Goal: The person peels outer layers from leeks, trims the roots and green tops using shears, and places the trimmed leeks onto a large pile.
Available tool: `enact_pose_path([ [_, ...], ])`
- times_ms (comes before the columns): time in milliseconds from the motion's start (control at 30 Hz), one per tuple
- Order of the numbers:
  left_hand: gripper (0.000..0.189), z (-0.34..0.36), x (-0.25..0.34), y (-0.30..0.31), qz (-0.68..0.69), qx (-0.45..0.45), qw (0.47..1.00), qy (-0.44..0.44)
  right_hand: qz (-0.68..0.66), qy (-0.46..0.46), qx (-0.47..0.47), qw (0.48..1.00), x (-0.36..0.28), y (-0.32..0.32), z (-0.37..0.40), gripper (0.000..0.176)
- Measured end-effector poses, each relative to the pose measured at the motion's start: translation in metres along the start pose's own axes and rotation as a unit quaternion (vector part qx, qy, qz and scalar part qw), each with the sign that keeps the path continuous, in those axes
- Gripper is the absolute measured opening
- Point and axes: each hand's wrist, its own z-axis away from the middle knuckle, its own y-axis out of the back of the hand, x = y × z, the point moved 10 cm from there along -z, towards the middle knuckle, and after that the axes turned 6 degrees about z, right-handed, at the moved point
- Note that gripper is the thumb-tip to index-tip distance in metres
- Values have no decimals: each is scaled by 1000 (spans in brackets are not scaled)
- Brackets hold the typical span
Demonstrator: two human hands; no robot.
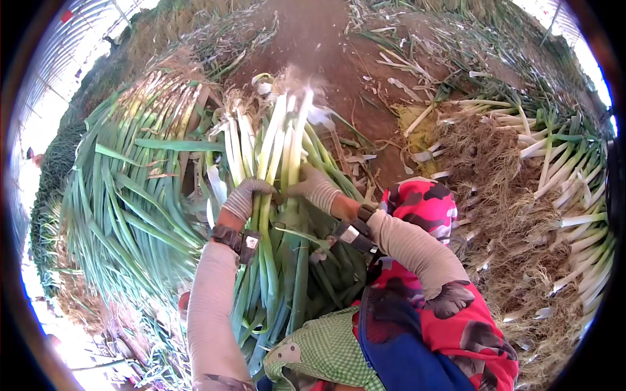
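Note:
My left hand (246, 198), in a striped grey glove, is closed round the stalks of long green onions (272, 144) at the middle of the head view. On the other side of these stalks my right hand (317, 188), gloved the same way, grips more of them; its fingertips are partly hidden. The white stems point away from me and their roots blur at the far end. Green leaves (267, 274) hang down towards my lap. Close to my left hand lies a smaller group of white-stemmed onions (236, 146).
A large heap of green onions (140, 195) lies on the left, roots away from me. Rows of onions with bushy roots (502, 195) fill the right side. Bare brown soil (365, 85) stretches ahead, with leaf scraps. Checked green cloth (332, 345) covers my lap.

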Motion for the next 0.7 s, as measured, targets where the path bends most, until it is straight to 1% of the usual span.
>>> enact_pose_path([
  [33, 28, 0, -7, 4, -8, -16, 1000, 7, 18, 35, 18, 999, -7, -2, 3, 65],
  [133, 25, 27, 7, 0, 14, 61, 997, -36, -56, 107, -18, 993, -33, -7, 23, 61],
  [167, 27, 31, 6, 2, -8, 56, 998, -20, -9, 118, -10, 993, -39, -6, 30, 62],
  [267, 35, 76, 44, -31, 10, 25, 996, -81, 81, 195, 48, 976, -99, 13, 78, 64],
  [300, 46, 88, 50, -25, -8, 25, 995, -94, 82, 210, 41, 973, -102, 10, 78, 68],
  [333, 54, 96, 56, -29, 22, -15, 991, -128, 58, 229, 43, 971, -113, 11, 86, 69],
  [400, 53, 122, 69, -44, 5, -38, 992, -123, 11, 267, 45, 962, -143, 17, 111, 70],
  [433, 54, 132, 73, -45, -5, -25, 990, -136, 16, 281, 33, 959, -159, 16, 123, 71],
  [500, 56, 151, 79, -48, -26, -2, 987, -160, 50, 288, 39, 955, -178, 15, 143, 71],
  [533, 55, 161, 85, -49, -42, 17, 985, -169, 67, 291, 43, 953, -184, 14, 151, 70],
  [567, 54, 173, 89, -49, -56, 38, 982, -178, 72, 326, 54, 941, -194, 14, 160, 73],
  [600, 53, 183, 93, -48, -70, 59, 978, -185, 75, 330, 48, 940, -200, 12, 166, 73],
  [633, 49, 191, 98, -46, -99, 71, 970, -211, 79, 332, 43, 939, -205, 11, 172, 73],
  [667, 48, 200, 103, -47, -96, 69, 967, -227, 83, 334, 38, 938, -211, 9, 179, 72],
  [700, 47, 208, 109, -49, -94, 67, 963, -242, 111, 367, 84, 920, -219, 12, 188, 70],
])
